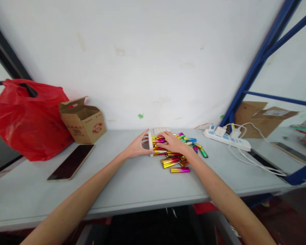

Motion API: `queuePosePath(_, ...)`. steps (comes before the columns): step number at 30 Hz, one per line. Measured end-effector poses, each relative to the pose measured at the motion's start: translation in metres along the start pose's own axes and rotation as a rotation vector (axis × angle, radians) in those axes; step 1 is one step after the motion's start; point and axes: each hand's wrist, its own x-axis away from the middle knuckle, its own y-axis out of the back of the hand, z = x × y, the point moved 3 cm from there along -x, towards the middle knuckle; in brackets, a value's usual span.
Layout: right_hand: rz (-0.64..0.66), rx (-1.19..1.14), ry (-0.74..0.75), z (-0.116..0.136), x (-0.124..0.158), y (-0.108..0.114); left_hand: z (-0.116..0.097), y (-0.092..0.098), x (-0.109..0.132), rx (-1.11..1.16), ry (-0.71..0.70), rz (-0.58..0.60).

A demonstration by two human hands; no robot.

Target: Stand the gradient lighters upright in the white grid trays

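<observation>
My left hand (pixel 139 145) is closed around a white slotted plastic tray (pixel 151 144), thumb at its near end and fingers at the far end. The tray stands on edge, with shiny yellow and magenta lighter-shaped pieces (pixel 158 141) in a row against its right side. My right hand (pixel 172 142) has its fingers bent over those pieces, gripping at the row. Around and under it lies a loose pile of metallic lighter-shaped pieces (pixel 169 161) in gold, red, green and blue. One gold-and-magenta piece (pixel 180 169) lies apart in front. A second white tray (pixel 162 130) rests behind, near the wall.
To the left are a red plastic bag (pixel 33 119), an open cardboard box (pixel 84 122) and a phone (pixel 71 162). A white power strip (pixel 226 139) with trailing cables lies at right beside a blue metal frame (pixel 260 63). Another cardboard box (pixel 255 119) stands behind the frame.
</observation>
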Motion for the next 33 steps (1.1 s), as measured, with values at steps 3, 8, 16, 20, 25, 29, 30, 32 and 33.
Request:
queuePosePath(3,0.015,-0.035,-0.011,-0.011,0.003,0.011,-0.002,0.001,0.000,0.015,0.002,0.007)
queuePosePath(8,-0.043,-0.018,-0.060,-0.008,0.002,0.013,-0.006,0.000,0.001,0.017,0.012,0.013)
queuePosePath(16,0.056,0.104,0.047,0.012,-0.011,-0.019,-0.003,0.000,0.000,0.009,-0.009,0.017)
queuePosePath(20,0.049,0.053,0.071,0.000,-0.006,-0.009,-0.002,0.003,0.001,-0.003,-0.010,0.014)
queuePosePath(25,0.035,0.033,0.019,-0.011,0.002,0.007,-0.004,0.005,0.003,0.021,-0.004,0.034)
queuePosePath(29,0.007,0.037,-0.011,0.002,0.002,0.002,-0.006,0.004,0.003,0.014,0.001,0.026)
queuePosePath(30,0.018,0.061,-0.001,0.007,0.001,-0.002,-0.006,0.004,0.003,0.012,0.004,0.025)
queuePosePath(32,0.059,0.125,0.023,0.016,-0.002,-0.012,-0.008,0.003,0.003,0.015,0.009,0.027)
queuePosePath(33,0.081,0.153,0.032,0.019,-0.004,-0.017,-0.009,0.002,0.003,0.020,0.012,0.030)
